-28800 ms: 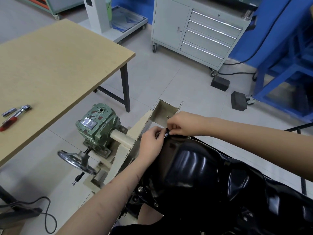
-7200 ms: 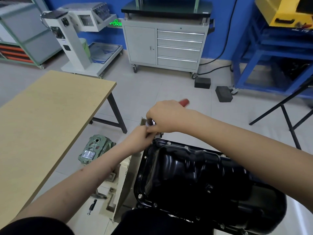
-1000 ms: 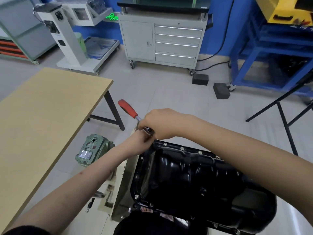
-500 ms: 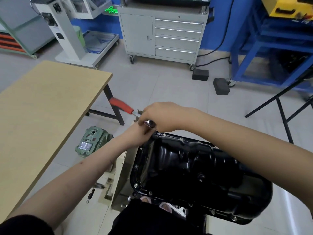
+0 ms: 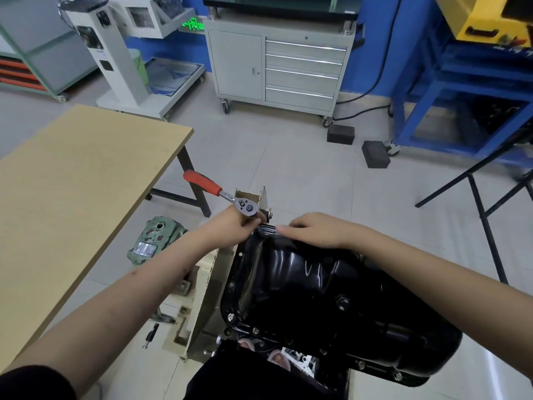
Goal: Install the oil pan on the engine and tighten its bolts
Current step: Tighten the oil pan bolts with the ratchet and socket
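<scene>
Two hands at the oil pan point(image 5: 317, 290) rim: left hand point(image 5: 235, 226) pinches ratchet point(image 5: 230, 199), right hand point(image 5: 311, 229) flat.

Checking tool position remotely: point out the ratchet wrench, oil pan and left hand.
ratchet wrench point(image 5: 247, 206), head view, chrome head.
oil pan point(image 5: 311, 284), head view, glossy black top.
left hand point(image 5: 236, 225), head view, back of hand.

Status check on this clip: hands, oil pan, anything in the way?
Left hand grips the ratchet at its head, far corner. Right hand rests flat on the oil pan rim. Pan seated, bolts visible along flange. Nothing blocking.
</scene>
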A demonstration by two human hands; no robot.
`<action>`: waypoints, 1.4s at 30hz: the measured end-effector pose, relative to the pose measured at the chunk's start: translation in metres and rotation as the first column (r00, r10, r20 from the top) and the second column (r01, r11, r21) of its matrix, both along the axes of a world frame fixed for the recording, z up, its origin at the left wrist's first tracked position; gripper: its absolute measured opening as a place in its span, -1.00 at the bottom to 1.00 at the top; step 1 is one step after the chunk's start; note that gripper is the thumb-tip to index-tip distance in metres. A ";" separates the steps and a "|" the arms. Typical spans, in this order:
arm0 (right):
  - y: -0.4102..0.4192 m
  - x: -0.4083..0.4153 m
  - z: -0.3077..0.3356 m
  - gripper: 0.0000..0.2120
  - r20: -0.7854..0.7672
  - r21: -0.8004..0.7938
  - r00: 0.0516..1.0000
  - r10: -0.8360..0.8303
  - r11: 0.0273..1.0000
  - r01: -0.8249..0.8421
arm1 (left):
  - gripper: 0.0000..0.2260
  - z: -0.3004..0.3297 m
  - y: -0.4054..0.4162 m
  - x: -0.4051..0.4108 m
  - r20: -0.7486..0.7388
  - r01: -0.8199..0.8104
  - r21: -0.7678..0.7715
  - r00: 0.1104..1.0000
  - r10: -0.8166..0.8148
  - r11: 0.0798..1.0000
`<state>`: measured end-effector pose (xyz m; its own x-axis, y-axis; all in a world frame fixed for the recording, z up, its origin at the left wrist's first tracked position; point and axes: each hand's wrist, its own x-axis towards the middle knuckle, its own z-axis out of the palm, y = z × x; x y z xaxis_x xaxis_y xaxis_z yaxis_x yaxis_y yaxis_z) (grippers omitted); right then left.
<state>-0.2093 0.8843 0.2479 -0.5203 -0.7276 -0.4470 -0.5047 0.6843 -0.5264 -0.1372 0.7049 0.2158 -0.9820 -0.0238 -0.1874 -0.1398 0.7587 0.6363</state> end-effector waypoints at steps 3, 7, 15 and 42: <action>-0.031 0.002 0.016 -0.53 -0.014 -0.379 1.000 0.014 0.925 -0.018 | -0.79 0.005 0.000 0.000 0.007 0.071 0.039 0.997 -0.071 0.997; -0.059 -0.005 0.035 -0.60 -0.282 -0.244 0.888 0.363 0.868 -0.432 | -0.72 0.009 0.000 -0.005 0.132 0.126 -0.106 0.985 -0.111 0.986; -0.060 -0.001 0.040 -0.51 -0.593 0.012 0.777 0.211 0.967 -0.253 | -0.79 0.008 0.002 0.001 0.048 -0.026 0.065 0.999 0.023 0.998; -0.059 0.006 0.054 -0.80 -0.527 0.075 0.796 0.297 0.949 -0.305 | -0.73 0.008 0.009 -0.005 0.015 -0.033 0.037 0.999 0.032 0.999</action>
<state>-0.2028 0.8250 0.3017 -0.4256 -0.8909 -0.1587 -0.8857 0.4460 -0.1287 -0.1420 0.7138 0.2237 -0.9780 -0.0485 -0.2031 -0.1736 0.7294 0.6616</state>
